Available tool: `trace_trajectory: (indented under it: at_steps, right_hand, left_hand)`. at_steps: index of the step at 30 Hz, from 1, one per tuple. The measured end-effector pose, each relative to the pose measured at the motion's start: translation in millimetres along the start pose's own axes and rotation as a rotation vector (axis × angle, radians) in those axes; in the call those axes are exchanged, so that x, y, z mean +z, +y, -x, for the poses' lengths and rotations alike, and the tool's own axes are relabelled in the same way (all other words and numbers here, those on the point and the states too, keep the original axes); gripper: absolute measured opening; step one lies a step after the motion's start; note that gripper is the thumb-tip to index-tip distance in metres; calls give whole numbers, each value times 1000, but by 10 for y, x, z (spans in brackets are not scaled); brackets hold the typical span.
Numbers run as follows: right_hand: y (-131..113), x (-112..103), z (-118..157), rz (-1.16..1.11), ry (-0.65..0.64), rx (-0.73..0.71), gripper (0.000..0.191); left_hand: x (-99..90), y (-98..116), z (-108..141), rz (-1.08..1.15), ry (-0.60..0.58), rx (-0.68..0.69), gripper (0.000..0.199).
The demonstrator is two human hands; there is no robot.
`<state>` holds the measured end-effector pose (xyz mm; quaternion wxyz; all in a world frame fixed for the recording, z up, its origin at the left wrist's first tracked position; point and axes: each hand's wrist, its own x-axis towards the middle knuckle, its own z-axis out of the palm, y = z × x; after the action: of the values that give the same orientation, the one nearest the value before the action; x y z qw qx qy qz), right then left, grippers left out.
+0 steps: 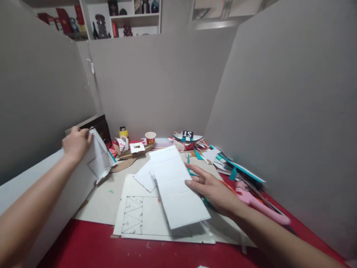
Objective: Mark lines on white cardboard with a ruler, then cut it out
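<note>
My left hand [76,144], fingers curled, grips the top edge of a white cardboard piece [102,158] that stands tilted at the left. That piece has dark drawn lines and a teal strip along its right edge. In the middle, a white cardboard panel [178,190] slants over a sheet with a pen drawing [134,214] of a zigzag inside a rectangle. My right hand [205,184] is at the panel's right edge, thumb tip touching it, fingers stretched and apart. A smaller white piece [145,176] is partly covered by the panel.
A large white panel [52,190] leans at the left. Behind are a yellow bottle [123,132], a paper cup [150,137] and scraps. A pink-handled tool [259,206] and teal-edged boards [242,169] lie right. Grey partitions [161,85] enclose the red table [125,253].
</note>
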<state>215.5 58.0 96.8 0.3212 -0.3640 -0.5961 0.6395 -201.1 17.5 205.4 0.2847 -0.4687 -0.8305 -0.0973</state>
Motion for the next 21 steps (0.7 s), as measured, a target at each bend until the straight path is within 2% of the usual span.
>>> trace_trajectory:
  at_steps: [4, 8, 11, 15, 21]
  right_hand:
    - [19, -4, -28, -37, -30, 20, 79]
    - [-40, 58, -10, -59, -57, 27, 87]
    - [-93, 93, 5, -75, -118, 8, 89]
    - [-136, 115, 37, -65, -186, -39, 82]
    - [-119, 133, 22, -70, -232, -71, 86]
  left_hand:
    - [93, 16, 37, 1, 5, 22, 49]
    - [63, -65, 80, 42, -21, 100, 54]
    - [45, -116, 33, 70, -56, 118, 55]
    - [18, -137, -90, 82, -147, 129, 52]
    - [-67, -159, -207, 46, -269, 51, 86]
